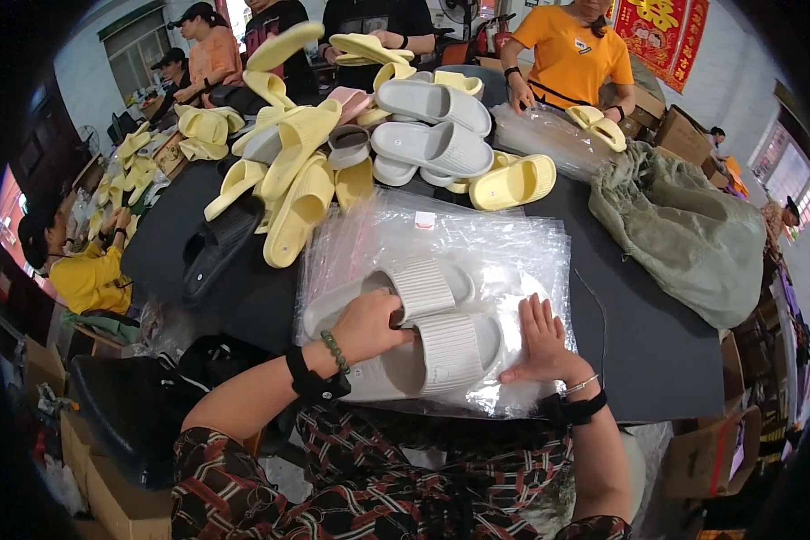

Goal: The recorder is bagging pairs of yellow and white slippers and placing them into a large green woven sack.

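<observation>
Over the black table (639,360), I see the left hand (366,324) gripping grey slippers (450,354), while the right hand (546,346), spread wide, could skew the slick plastic bags (531,256) by pressing sideways.

On the far right, a red wall banner (661,40) bears a large golden character above printed figures. The white label (425,220) on the clear plastic bags (540,247) and the patch on an orange T-shirt (558,40) are too small to read.
</observation>
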Tool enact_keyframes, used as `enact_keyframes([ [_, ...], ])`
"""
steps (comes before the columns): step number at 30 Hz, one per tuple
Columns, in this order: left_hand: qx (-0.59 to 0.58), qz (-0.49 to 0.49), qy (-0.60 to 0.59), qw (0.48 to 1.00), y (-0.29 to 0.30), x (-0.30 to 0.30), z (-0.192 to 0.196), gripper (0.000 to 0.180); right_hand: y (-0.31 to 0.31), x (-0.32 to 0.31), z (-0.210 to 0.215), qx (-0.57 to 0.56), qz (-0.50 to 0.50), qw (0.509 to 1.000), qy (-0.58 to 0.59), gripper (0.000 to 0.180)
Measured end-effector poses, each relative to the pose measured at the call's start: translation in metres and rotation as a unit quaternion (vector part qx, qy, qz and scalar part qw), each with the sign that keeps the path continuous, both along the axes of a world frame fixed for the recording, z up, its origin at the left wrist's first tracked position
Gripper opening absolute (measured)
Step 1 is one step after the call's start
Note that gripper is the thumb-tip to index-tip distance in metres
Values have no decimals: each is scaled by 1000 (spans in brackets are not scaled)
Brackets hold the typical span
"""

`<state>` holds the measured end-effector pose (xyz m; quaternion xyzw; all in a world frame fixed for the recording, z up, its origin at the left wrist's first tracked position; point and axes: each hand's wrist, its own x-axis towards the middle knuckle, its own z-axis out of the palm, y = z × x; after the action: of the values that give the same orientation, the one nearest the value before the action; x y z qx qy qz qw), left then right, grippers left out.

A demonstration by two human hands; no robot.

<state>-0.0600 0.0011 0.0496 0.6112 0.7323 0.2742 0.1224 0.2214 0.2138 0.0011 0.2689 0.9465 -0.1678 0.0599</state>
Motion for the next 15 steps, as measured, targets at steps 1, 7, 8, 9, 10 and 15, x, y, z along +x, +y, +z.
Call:
enact_keyframes([
  [1,16,-14,15,1000,2,-2,-6,34,-1,0,0,-6,-1,1000,3,157],
  [7,70,-14,7,997,1,6,-6,28,1,1,4,-17,-10,1000,-1,157],
  [8,64,-16,0,998,1,7,-3,27,2,2,3,-19,-10,1000,-2,157],
  [9,64,-14,2,998,-1,7,-1,27,2,1,3,-17,-10,1000,2,157],
  [10,65,-15,1,998,-2,6,1,26,3,0,3,-15,-10,1000,5,157],
  [15,119,-25,2,993,-6,3,-14,21,1,-6,6,-31,-11,999,3,158],
])
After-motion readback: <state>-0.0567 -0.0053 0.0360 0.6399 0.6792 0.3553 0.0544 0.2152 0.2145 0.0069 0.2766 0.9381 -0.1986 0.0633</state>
